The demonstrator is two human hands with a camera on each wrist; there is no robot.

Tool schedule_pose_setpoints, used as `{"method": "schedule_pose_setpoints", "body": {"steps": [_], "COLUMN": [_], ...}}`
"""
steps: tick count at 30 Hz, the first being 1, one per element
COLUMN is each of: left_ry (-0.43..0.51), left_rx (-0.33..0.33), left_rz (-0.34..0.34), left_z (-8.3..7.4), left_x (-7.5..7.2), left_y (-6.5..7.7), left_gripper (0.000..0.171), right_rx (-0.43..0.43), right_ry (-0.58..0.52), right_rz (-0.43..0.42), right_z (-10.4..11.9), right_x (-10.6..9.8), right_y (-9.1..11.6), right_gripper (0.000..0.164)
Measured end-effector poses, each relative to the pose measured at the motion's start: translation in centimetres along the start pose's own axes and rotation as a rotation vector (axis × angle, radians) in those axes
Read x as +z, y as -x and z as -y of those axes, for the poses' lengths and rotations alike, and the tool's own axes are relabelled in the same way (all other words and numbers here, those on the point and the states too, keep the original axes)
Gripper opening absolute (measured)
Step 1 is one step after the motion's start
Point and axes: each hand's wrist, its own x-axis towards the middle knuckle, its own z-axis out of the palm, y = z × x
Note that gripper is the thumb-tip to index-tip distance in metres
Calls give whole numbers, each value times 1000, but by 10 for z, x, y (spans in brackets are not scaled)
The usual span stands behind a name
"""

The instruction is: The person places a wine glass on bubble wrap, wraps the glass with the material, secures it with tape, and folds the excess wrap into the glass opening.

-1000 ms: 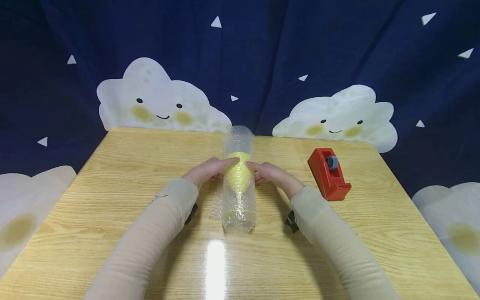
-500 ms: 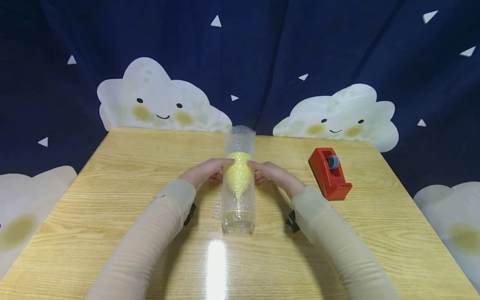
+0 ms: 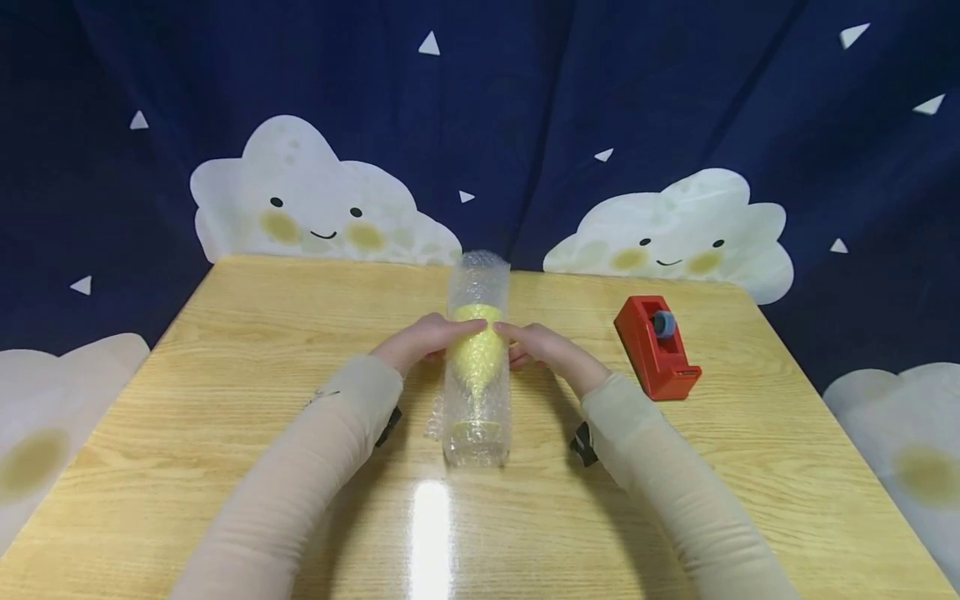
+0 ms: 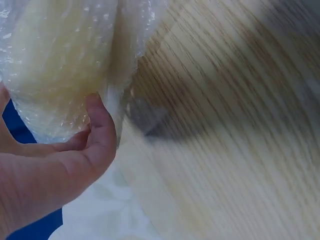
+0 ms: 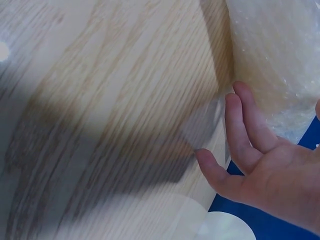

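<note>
1. While your left hand [image 3: 420, 337] and right hand [image 3: 551, 346] hold it from both sides, the bubble wrap [image 3: 477, 408] lies lengthwise on the middle of the table [image 3: 225, 375], its far end at the back edge.
2. Rolled inside the wrap, you have a yellow thing [image 3: 477, 358] that shows through the layers; its broad end is toward the back, and the colour narrows toward you.
3. Your left thumb lies across the top of the roll, over the yellow part. Your left fingers sit close together, bent up against the roll's side.
4. Your right thumb tip rests on top, just beside your left one. Your right fingers are partly spread: two run side by side next to the wrap, and the outermost stands apart. You cannot tell how firmly either hand presses.
5. On your left, a loose flap [image 3: 435, 414] of the wrap sticks out beside the roll, below your left hand.
6. Beyond your right hand, well apart from the roll, stands a red tape dispenser [image 3: 656, 354] with a small blue tape roll [image 3: 663, 324] in it.
7. Behind the table you face a dark blue curtain [image 3: 487, 108] with smiling white clouds [image 3: 300, 196].
</note>
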Motion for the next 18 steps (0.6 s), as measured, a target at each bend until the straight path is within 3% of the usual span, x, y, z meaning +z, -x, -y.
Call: {"method": "schedule_pose_setpoints", "body": {"steps": [6,13,18], "left_ry": [81,189,214], "left_rx": [-17,-39,-48], "left_rz": [-8,1,31], "left_z": [0,2,3], "left_x": [-1,-4,-6], "left_y": [2,1,-1], "left_gripper": [55,84,70], "right_rx": [-9,-14,-12], "right_ry": [-3,5,12], "right_rz": [-7,6,11], "right_z": [0,0,0], "right_x": [1,3,3], "right_y": [-1,-1,-2], "right_gripper": [62,63,66]}}
